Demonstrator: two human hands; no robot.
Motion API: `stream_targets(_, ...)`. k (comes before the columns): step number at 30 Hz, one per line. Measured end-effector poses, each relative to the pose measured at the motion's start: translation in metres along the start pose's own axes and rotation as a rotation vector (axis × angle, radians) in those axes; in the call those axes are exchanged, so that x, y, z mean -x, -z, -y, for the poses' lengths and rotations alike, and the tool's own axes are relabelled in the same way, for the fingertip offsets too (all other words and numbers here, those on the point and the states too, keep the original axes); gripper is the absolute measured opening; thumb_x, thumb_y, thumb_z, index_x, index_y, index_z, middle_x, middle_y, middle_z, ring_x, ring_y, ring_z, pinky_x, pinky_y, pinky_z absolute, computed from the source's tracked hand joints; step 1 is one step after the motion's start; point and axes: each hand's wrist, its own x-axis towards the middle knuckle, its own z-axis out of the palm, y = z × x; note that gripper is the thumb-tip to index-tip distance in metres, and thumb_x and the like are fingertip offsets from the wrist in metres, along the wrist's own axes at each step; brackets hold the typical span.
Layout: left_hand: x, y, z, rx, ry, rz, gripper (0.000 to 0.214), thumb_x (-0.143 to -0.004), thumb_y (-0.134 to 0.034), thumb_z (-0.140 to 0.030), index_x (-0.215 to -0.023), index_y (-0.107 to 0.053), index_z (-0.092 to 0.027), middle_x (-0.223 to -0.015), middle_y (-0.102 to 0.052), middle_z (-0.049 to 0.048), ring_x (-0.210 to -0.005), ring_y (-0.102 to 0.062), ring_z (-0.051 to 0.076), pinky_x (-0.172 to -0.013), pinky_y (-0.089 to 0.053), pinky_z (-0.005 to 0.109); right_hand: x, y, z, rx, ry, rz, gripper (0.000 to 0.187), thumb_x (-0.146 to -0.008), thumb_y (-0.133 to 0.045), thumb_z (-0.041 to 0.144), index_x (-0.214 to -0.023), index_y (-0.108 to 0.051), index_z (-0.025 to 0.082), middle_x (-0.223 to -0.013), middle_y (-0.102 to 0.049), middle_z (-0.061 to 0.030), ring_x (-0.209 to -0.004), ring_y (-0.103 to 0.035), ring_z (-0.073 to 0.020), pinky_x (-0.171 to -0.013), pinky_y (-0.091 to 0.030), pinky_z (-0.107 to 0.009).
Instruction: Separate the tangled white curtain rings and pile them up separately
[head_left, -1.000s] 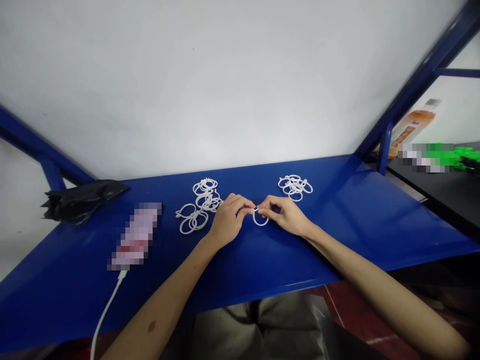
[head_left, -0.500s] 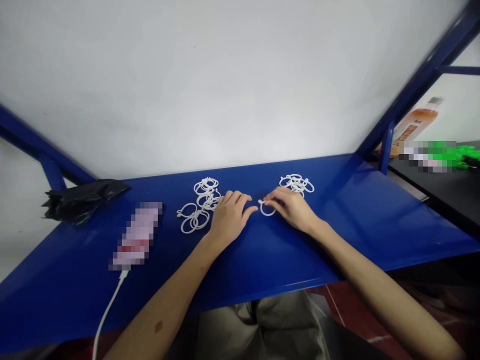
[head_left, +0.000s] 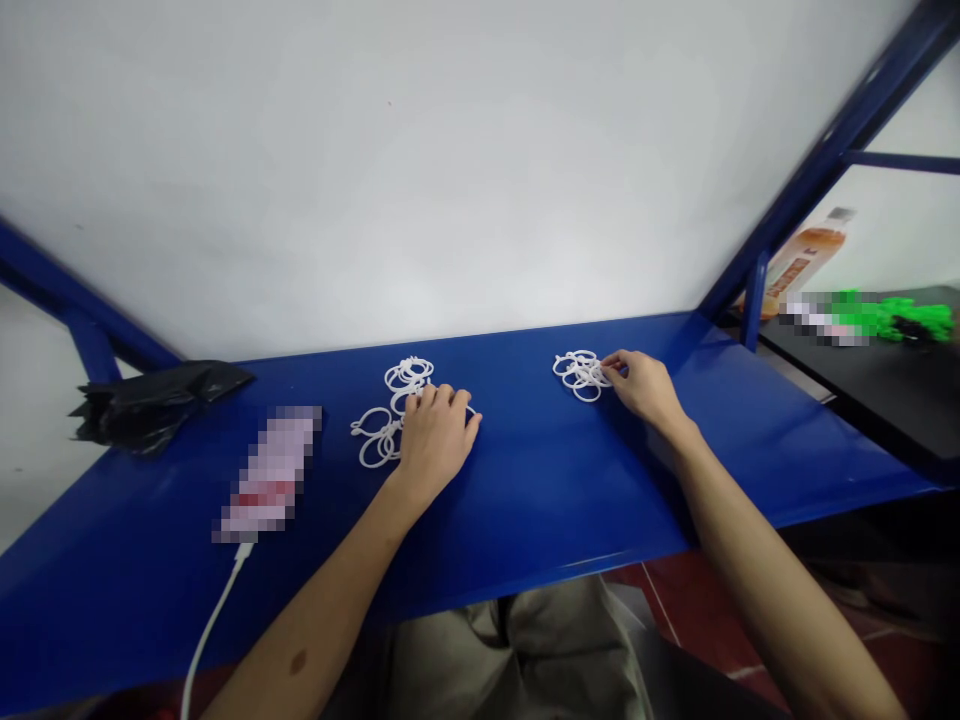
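White curtain rings, each with a small eyelet, lie in two loose groups. My left hand (head_left: 435, 435) rests over the left group of rings (head_left: 377, 440), covering part of it. The fingers are bent, and one ring (head_left: 472, 409) shows between the forefinger and thumb, apparently in their grasp. At the right edge of the other group of rings (head_left: 581, 376), my right hand (head_left: 641, 383) pinches a ring with thumb and fingertips. Its fingers hide part of that ring.
The blue tabletop (head_left: 517, 510) meets a white wall. To the left lie a black plastic bag (head_left: 165, 400) and a blurred-out flat object (head_left: 270, 475) with a white cable (head_left: 210, 620). A drink bottle (head_left: 806, 260) and green items (head_left: 915, 318) occupy a black surface at right.
My right hand has carried a ring from the middle to the right group. My left hand has shifted left over its group, and a ring now shows by its thumb.
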Motion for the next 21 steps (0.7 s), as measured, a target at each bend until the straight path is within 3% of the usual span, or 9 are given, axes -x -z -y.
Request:
stream_targets(6, -0.0008, -0.0025, -0.0004, 0.163, -0.068, 0.038, 0.034, -0.094, -0.059, -0.039, -0.123, -0.062, -0.021, -0.12, -0.063, 0.0098, -0.115, -0.052, 0.03, -0.096, -0.039, 0.048, -0.0002, 0.0033, -0.0003, 0.029, -0.036, 0.042, 0.022, -0.088, -0.059, 0.03, -0.099, -0.073, 0.019, -0.094, -0.075, -0.0073, -0.081, -0.068, -0.0207, -0.072, -0.047, -0.03)
stream_targets(21, -0.0004, -0.0068, 0.0035, 0.218, -0.049, 0.054, 0.043, -0.092, -0.056, -0.036, -0.133, -0.059, -0.02, -0.133, -0.054, 0.0137, -0.122, -0.047, 0.033, -0.101, -0.039, 0.051, 0.0009, 0.0061, 0.0015, 0.024, -0.076, 0.055, 0.025, -0.089, -0.053, 0.03, -0.101, -0.073, 0.021, -0.097, -0.076, -0.0059, -0.088, -0.07, -0.0223, -0.075, -0.048, -0.03)
